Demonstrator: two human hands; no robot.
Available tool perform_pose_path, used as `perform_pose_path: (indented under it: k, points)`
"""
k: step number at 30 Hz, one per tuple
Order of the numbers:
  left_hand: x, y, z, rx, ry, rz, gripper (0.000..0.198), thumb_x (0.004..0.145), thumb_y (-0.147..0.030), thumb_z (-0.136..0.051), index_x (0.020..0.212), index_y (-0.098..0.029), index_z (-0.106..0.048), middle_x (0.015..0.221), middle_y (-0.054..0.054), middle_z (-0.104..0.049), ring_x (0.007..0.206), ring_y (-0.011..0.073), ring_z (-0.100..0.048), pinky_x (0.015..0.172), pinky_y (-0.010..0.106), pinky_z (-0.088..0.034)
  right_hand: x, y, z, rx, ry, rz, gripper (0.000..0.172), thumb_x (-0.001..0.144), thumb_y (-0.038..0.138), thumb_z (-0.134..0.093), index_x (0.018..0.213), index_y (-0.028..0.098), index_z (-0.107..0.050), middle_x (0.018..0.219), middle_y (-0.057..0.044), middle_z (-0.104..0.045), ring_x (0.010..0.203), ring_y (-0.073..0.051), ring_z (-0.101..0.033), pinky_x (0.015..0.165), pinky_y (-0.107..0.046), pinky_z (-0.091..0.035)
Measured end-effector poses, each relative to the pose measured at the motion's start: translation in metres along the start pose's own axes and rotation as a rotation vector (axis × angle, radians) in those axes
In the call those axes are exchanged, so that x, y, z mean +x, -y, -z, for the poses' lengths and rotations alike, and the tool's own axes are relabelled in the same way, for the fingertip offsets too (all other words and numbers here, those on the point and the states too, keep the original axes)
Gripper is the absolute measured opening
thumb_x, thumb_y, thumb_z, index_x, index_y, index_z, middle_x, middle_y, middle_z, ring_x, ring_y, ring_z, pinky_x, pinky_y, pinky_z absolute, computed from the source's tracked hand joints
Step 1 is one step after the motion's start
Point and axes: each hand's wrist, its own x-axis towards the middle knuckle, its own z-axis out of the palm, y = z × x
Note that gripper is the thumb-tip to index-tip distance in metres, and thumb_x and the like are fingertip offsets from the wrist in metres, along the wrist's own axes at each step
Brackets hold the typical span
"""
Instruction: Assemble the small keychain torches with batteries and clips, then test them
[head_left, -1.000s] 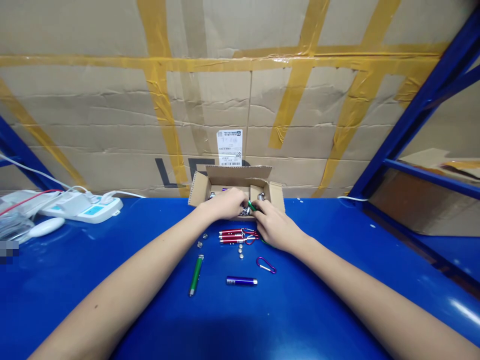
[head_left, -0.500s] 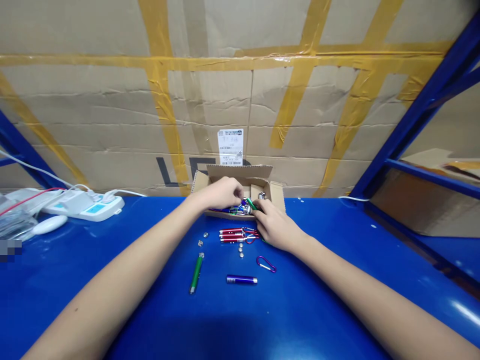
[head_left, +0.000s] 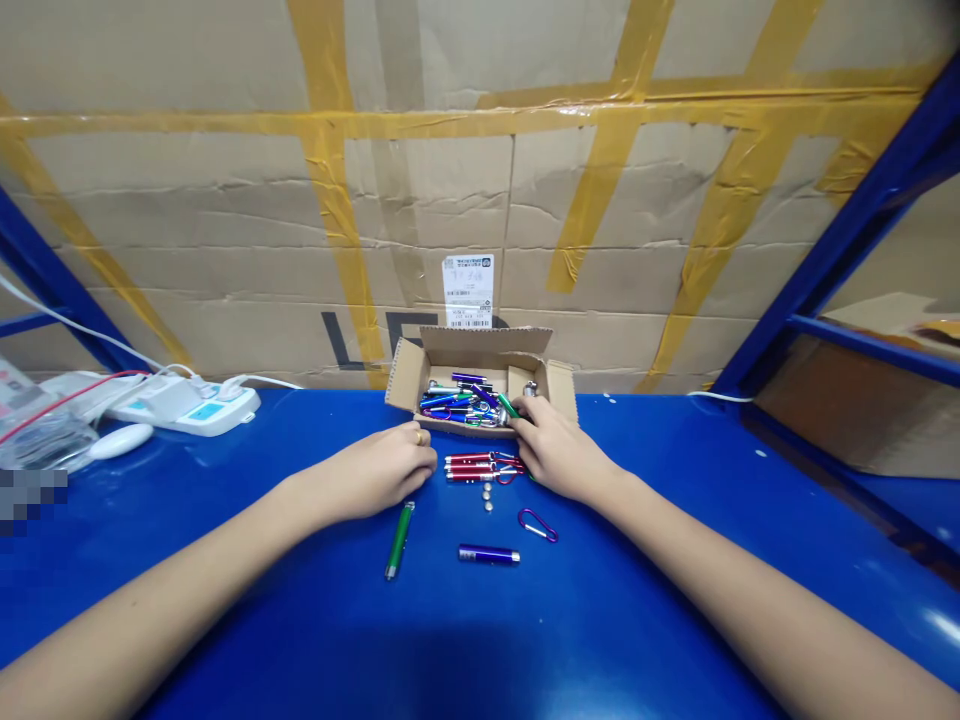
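A small open cardboard box [head_left: 405, 375] holds several little coloured flashlights and stands at the back of the blue table [head_left: 600, 610]. My left hand [head_left: 386, 470] rests on the table in front of the box, fingers curled over the small round parts, a ring on one finger. My right hand [head_left: 551, 450] is at the box's front right corner, fingers closed on a green flashlight [head_left: 508, 405]. Between the hands lie red flashlights [head_left: 472, 465]. Nearer me lie a green flashlight [head_left: 399, 538], a purple flashlight [head_left: 487, 553] and a purple carabiner [head_left: 537, 524].
A big taped cardboard carton [head_left: 480, 190] forms the wall behind the box. A white power strip [head_left: 187, 408] with cables and a white oval object [head_left: 120, 440] lie at the left. Blue shelf posts [head_left: 840, 250] rise on the right. Small silver button cells [head_left: 487, 498] lie near the red flashlights.
My left hand has come out of the box and down onto the table, covering the small round parts at the left. The right hand has stayed at the box corner.
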Motion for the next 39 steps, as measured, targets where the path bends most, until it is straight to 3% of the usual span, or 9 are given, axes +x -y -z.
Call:
perform_pose_path:
  k: [6,11,16,21,28,39]
  points:
    - [0.008,-0.001,0.013,-0.032,-0.011,0.023,0.02,0.09,-0.016,-0.053,0.093,-0.02,-0.072,0.099,0.007,-0.067,0.098,0.02,-0.06,0.089,0.032,-0.046,0.0,-0.002,-0.002,0.02,0.002,-0.002,0.028,0.09,0.01,-0.046,0.109,0.008,-0.066,0.121,-0.022,-0.053,0.11,-0.03,-0.053,0.095,-0.05,-0.052]
    - [0.069,-0.01,0.028,0.202,-0.152,0.035,0.025,0.093,-0.021,-0.047,0.095,-0.014,-0.071,0.098,0.013,-0.069,0.098,0.0256,-0.063,0.088,0.038,-0.048,0.0,-0.002,-0.001,-0.014,0.025,-0.007,0.028,0.089,0.009,-0.045,0.108,0.006,-0.066,0.118,-0.021,-0.053,0.106,-0.029,-0.052,0.094,-0.048,-0.052]
    - [0.117,-0.008,0.018,0.31,-0.063,0.127,0.022,0.087,-0.016,-0.051,0.09,-0.013,-0.073,0.092,0.016,-0.072,0.091,0.0297,-0.069,0.078,0.037,-0.051,-0.001,-0.003,-0.002,-0.044,0.036,-0.002,0.026,0.09,0.009,-0.044,0.103,0.006,-0.065,0.115,-0.02,-0.053,0.106,-0.029,-0.051,0.093,-0.047,-0.051]
    - [0.123,-0.005,0.007,0.288,-0.057,0.163,0.026,0.089,-0.016,-0.047,0.091,-0.014,-0.073,0.094,0.016,-0.073,0.091,0.0286,-0.07,0.077,0.035,-0.052,-0.001,-0.004,-0.003,-0.048,0.027,0.009,0.025,0.09,0.009,-0.044,0.105,0.007,-0.065,0.118,-0.021,-0.053,0.106,-0.029,-0.051,0.093,-0.047,-0.05]
    - [0.129,-0.007,0.012,0.269,-0.004,0.184,0.02,0.083,-0.02,-0.056,0.091,-0.013,-0.073,0.094,0.017,-0.073,0.089,0.03,-0.07,0.074,0.034,-0.051,-0.001,-0.004,-0.003,-0.046,0.034,0.004,0.027,0.09,0.009,-0.045,0.106,0.006,-0.065,0.119,-0.021,-0.054,0.107,-0.029,-0.051,0.094,-0.047,-0.05]
    - [0.133,0.012,0.013,0.044,0.006,0.162,0.019,0.08,-0.015,-0.054,0.081,-0.015,-0.073,0.082,0.013,-0.073,0.073,0.0218,-0.065,0.067,0.029,-0.044,-0.002,-0.004,-0.002,-0.048,0.044,0.007,0.027,0.09,0.009,-0.044,0.107,0.006,-0.065,0.12,-0.022,-0.054,0.107,-0.029,-0.051,0.095,-0.047,-0.05]
